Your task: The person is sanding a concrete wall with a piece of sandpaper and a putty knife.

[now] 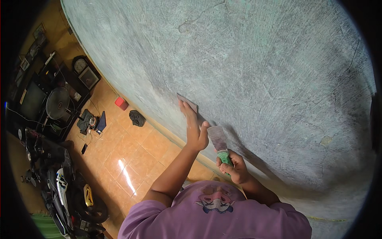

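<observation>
My left hand (pixel 193 128) is laid flat with its fingers pressing a small brownish sheet, likely sandpaper (pixel 191 105), against the worn grey-green plaster wall (pixel 256 68). Part of the sheet is hidden under the fingers. Lower and to the right, my right hand (pixel 235 167) grips a putty knife by its green handle (pixel 224 158). The knife's broad, dusty metal blade (pixel 217 136) points up, close beside my left wrist. Whether the blade touches the wall I cannot tell. Scratches, fine cracks and a pale chipped patch (pixel 326 140) mark the plaster.
Orange floor tiles (pixel 125 158) run along the wall's foot, where a red container (pixel 121 103) and a black plastic bag (pixel 137 118) lie. Farther left are an electric fan (pixel 58 102), a wall clock (pixel 80 65), cabled items (pixel 89 122) and a parked motorcycle (pixel 64 185).
</observation>
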`<state>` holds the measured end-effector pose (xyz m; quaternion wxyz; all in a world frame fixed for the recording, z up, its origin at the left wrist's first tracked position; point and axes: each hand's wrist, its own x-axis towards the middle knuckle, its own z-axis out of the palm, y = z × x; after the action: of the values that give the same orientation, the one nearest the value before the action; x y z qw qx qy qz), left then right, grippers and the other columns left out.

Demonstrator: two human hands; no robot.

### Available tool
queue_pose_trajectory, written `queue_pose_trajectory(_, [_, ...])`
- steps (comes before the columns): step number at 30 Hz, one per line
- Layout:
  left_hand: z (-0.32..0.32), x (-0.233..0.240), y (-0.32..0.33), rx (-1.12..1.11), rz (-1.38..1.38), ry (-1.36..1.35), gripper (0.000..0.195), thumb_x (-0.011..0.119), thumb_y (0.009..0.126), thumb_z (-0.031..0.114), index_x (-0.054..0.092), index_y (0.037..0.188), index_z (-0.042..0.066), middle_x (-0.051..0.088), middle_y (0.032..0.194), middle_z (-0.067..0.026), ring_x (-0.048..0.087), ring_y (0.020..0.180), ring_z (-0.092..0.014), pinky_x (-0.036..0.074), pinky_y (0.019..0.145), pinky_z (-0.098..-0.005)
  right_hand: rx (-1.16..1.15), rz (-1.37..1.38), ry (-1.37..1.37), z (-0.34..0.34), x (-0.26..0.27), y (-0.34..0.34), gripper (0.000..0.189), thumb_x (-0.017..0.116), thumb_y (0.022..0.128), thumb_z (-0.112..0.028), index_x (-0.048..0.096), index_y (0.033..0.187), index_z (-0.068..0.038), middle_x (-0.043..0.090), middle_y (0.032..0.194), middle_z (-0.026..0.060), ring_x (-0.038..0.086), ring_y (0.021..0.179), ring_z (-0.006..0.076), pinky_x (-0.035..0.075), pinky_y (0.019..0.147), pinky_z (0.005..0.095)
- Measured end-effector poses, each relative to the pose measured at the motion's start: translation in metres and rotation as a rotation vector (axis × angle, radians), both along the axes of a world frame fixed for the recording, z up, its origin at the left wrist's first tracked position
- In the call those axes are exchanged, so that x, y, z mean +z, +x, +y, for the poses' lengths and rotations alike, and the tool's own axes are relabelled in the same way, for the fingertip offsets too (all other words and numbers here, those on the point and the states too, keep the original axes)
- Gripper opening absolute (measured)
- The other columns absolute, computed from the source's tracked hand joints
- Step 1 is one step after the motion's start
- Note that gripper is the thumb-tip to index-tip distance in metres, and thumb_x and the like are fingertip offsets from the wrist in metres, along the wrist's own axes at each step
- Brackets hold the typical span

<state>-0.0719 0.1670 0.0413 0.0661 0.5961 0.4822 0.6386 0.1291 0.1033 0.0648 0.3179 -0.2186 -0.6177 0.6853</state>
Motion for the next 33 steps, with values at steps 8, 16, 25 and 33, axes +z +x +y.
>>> queue_pose_trajectory(8, [0.011,0.017,-0.015,0.036,-0.155,-0.037,0.082,0.035,0.099,0.044,-0.003,0.146,-0.011,-0.011,0.153,-0.0317,-0.009,0.145,-0.04,0.0,0.116,-0.0443,-0.046,0.03,-0.1,-0.001,0.014,-0.005,0.013,0.056,0.09,-0.012,0.056,0.099,-0.003,0.053,0.086,-0.0006,0.045,0.078,0.0061,0.038,0.071,0.0228])
queue_pose_trajectory(16, [0.016,0.004,-0.032,0.059,-0.145,-0.071,0.082,0.032,0.099,0.046,-0.005,0.146,-0.009,-0.012,0.155,-0.0264,-0.011,0.145,-0.035,-0.002,0.117,-0.0418,-0.017,0.063,-0.076,0.003,0.012,-0.011,0.011,0.056,0.09,-0.012,0.056,0.098,-0.004,0.05,0.082,-0.0025,0.043,0.072,0.0047,0.036,0.066,0.0215])
queue_pose_trajectory(25, [0.009,-0.009,-0.015,0.053,-0.025,0.0,0.08,0.041,0.098,0.036,-0.001,0.147,-0.01,-0.008,0.154,-0.0318,-0.009,0.144,-0.043,-0.002,0.115,-0.0482,0.029,0.046,-0.096,0.007,0.008,-0.013,0.011,0.056,0.091,-0.012,0.056,0.099,-0.004,0.049,0.079,-0.0036,0.041,0.068,0.0036,0.036,0.062,0.0205])
queue_pose_trajectory(33, [0.009,-0.005,-0.006,0.05,0.013,0.02,0.082,0.041,0.098,0.042,-0.003,0.147,-0.008,-0.011,0.154,-0.0304,-0.01,0.144,-0.041,0.0,0.116,-0.0472,0.09,0.09,-0.122,0.013,0.005,-0.01,0.012,0.056,0.092,-0.012,0.055,0.1,-0.004,0.049,0.079,-0.0039,0.041,0.068,0.003,0.035,0.061,0.0201])
